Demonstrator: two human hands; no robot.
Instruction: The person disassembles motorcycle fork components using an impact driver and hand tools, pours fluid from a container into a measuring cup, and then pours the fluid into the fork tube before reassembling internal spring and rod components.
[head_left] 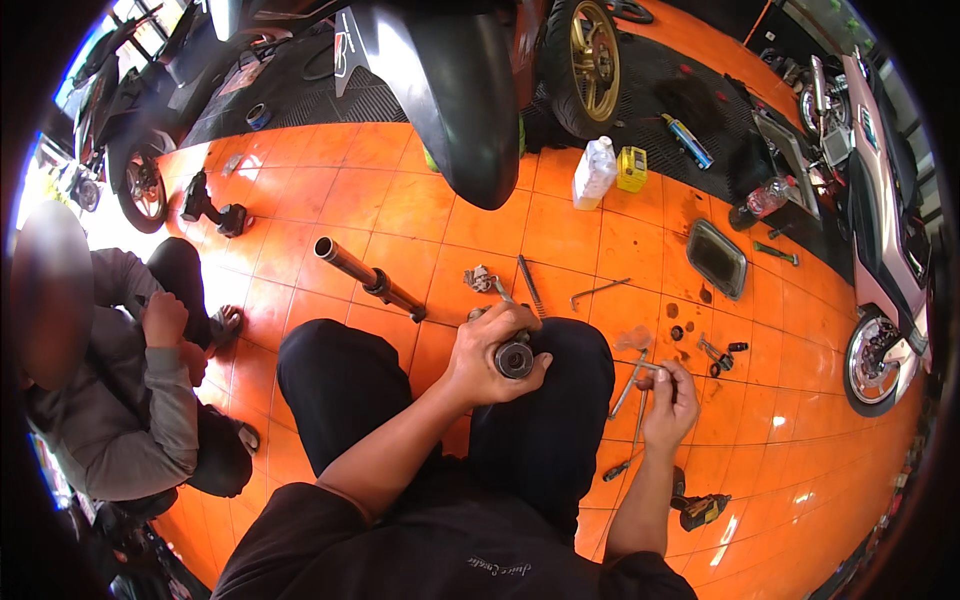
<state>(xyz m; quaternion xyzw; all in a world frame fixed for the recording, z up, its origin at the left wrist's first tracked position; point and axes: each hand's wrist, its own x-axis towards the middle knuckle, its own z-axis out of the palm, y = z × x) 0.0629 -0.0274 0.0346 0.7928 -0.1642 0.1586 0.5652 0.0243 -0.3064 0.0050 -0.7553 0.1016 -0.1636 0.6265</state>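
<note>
My left hand (492,350) is wrapped round a dark metal cylinder (514,360) that looks like a fork leg, its round, hollow end facing up between my knees. Most of its length is hidden by the hand. Off to the right, my right hand (672,405) pinches a thin metal rod-like tool (648,366), whose exact kind I cannot make out. Below and beside that hand, a long thin tool (626,390) lies at a slant. Ahead of my left knee is a metal fork tube (370,280). A coil spring (530,285) and a crumpled rag (480,279) lie beyond my left hand.
Another person (120,370) squats at the left. Cordless drills lie at the far left (212,207) and near right (703,510). A metal tray (717,258), white jug (595,174), yellow container (632,169) and hex key (600,291) are ahead right. A motorcycle fender (450,110) overhangs the floor.
</note>
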